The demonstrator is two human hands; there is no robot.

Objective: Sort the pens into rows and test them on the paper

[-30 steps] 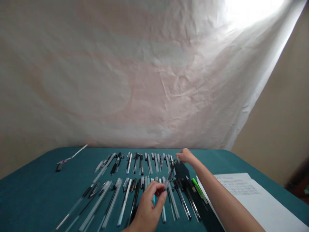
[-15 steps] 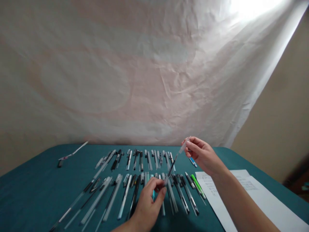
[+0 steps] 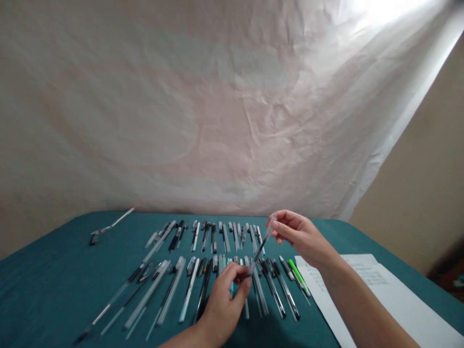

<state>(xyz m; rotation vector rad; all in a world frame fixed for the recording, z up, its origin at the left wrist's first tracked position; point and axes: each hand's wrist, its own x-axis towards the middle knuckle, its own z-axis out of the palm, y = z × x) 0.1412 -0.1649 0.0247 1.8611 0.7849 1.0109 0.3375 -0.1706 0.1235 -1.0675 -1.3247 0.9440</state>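
Note:
A clear pen with a dark core [image 3: 259,250] slants above the teal table [image 3: 50,285]. My left hand [image 3: 224,299] pinches its lower end, fingers closed. My right hand [image 3: 299,235] pinches its upper end, near the cap, just above the far row. Two rows of several pens lie under both hands: a far row of pens [image 3: 213,235] and a near row of pens [image 3: 203,287]. A bright green pen [image 3: 297,277] lies at the right end of the near row.
A printed white sheet of paper [image 3: 380,297] lies on the table at the right, under my right forearm. A lone pen with a dark end [image 3: 108,227] lies at the far left. A crumpled white backdrop sheet [image 3: 203,111] hangs behind the table.
My right hand rose from the table by the far row, holding the pen's upper end, then dipped slightly. My left hand stayed pinched on the lower end.

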